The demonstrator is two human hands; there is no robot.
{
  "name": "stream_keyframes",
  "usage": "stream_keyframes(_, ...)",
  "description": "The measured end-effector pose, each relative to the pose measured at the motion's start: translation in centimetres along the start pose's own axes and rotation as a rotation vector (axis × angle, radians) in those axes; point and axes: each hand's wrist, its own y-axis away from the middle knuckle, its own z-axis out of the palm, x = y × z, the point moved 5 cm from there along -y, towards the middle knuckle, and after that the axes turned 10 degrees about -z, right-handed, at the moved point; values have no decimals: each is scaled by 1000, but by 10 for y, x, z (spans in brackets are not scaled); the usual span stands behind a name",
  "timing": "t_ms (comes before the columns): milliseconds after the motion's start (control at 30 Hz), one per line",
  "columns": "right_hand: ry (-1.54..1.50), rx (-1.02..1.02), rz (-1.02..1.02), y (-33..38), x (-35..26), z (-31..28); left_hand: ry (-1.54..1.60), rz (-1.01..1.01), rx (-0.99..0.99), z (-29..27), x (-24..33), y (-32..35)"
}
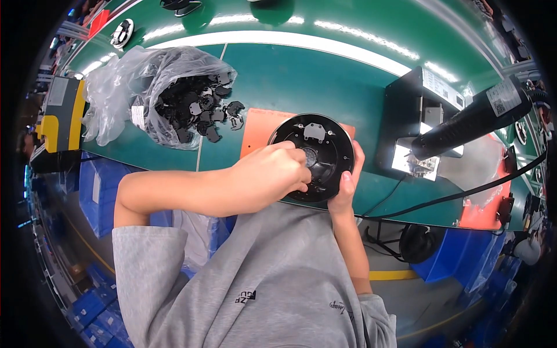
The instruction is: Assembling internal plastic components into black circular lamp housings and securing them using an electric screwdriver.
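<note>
A black round housing (332, 152) is tilted up over an orange mat (259, 129) at the bench's near edge. My right hand (347, 184) grips its right rim, the thumb on the near face and the fingers behind. My left hand (281, 169) reaches across the housing's left side with fingers curled and pinched together. Whatever these fingers hold, if anything, is hidden under the hand. Inside the housing, near its top, sits a small grey plate (314, 131). A round grey mesh-like disc (310, 156) shows at its middle, beside my left fingers.
On the left, a clear plastic bag (113, 95) spills many small black parts (200, 110). Beyond it stands a yellow-and-grey device (64, 116). At right are a black boxy machine (400, 119), a black cylindrical tool (473, 122) and a trailing cable (464, 191). Blue bins (98, 188) stand below.
</note>
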Motion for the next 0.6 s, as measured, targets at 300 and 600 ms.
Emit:
stream_keyframes(300,-32,5,21,2,3,-2,-441,149,116,6,10,3)
stream_keyframes(600,-21,-16,19,-3,-1,1,-414,125,-154,7,-4,-20)
